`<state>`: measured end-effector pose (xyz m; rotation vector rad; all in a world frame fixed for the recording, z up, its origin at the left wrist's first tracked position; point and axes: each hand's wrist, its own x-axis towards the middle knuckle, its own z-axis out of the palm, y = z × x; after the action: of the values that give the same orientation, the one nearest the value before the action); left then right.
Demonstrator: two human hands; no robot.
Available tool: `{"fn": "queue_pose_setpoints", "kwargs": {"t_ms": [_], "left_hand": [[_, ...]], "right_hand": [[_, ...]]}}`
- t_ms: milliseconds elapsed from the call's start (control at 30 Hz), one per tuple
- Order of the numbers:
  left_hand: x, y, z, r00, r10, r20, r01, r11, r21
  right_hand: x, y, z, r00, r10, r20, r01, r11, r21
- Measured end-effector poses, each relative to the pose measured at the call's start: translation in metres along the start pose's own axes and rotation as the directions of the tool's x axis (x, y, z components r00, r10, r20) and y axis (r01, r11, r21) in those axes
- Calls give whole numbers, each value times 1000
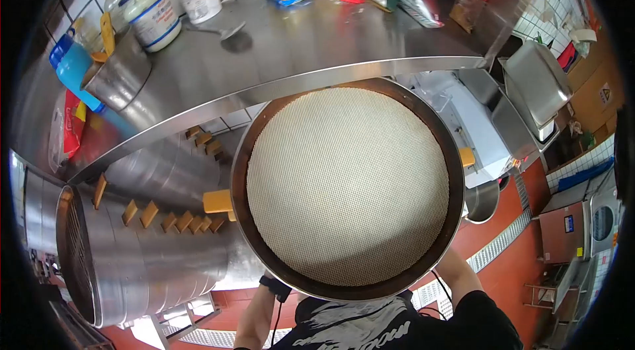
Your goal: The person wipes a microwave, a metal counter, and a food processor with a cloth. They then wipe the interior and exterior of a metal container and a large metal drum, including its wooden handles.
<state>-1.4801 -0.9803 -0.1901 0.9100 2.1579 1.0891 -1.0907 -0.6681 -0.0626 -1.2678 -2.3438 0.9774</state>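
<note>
A large round steamer tray (241, 211) is right in front of my chest, overlapping the front edge of the shelf. It has a brown metal rim, and a pale woven mesh liner (347, 185) covers its inside. Wooden handle blocks stick out at its left (217, 202) and right (467, 157). My left forearm (254, 320), with a black strap at the wrist, reaches up under the near left rim. From the near right, my right forearm (460, 272) goes behind the rim. The tray hides both hands and their fingers.
A steel shelf (317, 42) above holds jars, a spoon (228, 31), food packets and a steel pot (119, 76) with utensils. Stacked steamer drums (152, 251) with wooden handles stand at left. Steel pans (536, 82) are at right, above a red floor (493, 237) with drain grating.
</note>
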Motion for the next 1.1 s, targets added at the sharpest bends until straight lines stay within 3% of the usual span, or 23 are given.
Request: {"fn": "queue_pose_setpoints", "kwargs": {"t_ms": [233, 267, 300, 333, 367, 400, 500, 700, 767, 800, 900, 967, 1067, 1100], "left_hand": [[-20, 57, 65, 997, 0, -83, -3, 1000, -30], [-25, 64, 73, 996, -5, -87, 2, 999, -32], [-28, 69, 73, 996, -10, -88, 7, 1000, -31], [-23, 77, 77, 996, -15, -85, 13, 1000, -26], [-14, 91, 90, 997, -22, -79, 21, 1000, -20], [-12, 102, 98, 997, -32, -70, 31, 999, -12], [-1, 122, 106, 998, -50, -44, 50, 999, 9], [2, 163, 134, 998, -61, -26, 61, 998, -13], [-10, 166, 145, 996, -81, -41, 79, 996, -31], [2, 173, 165, 995, -90, -48, 88, 995, -40], [9, 184, 202, 992, -115, -58, 110, 991, -70], [11, 186, 208, 988, -137, -67, 130, 986, -100], [-4, 169, 174, 979, -182, -92, 165, 972, -166], [-11, 163, 148, 974, -200, -103, 178, 965, -190]], "right_hand": [[-38, 80, -50, 996, 75, -56, -52, 938, 343], [-34, 144, -21, 994, 96, -55, -67, 918, 391], [-46, 101, -71, 993, 102, -55, -71, 910, 408], [-50, 74, -107, 990, 138, -25, -136, 987, 89], [-51, 80, -119, 997, 26, -68, -20, 995, 95], [-49, 96, -122, 995, 102, 20, -103, 991, 88], [-54, 111, -150, 992, 113, -51, -101, 974, 201], [-64, 152, -183, 987, 158, -40, -148, 973, 178], [-67, 161, -187, 944, 279, -178, -205, 915, 348], [-69, 169, -187, 945, 279, -173, -205, 912, 355], [-74, 182, -197, 834, 368, -411, -79, 817, 571], [-79, 178, -212, 805, 416, -422, -91, 790, 606], [-86, 148, -261, 776, 490, -397, -78, 699, 711], [-85, 137, -277, 780, 418, -466, 35, 715, 698]]}}
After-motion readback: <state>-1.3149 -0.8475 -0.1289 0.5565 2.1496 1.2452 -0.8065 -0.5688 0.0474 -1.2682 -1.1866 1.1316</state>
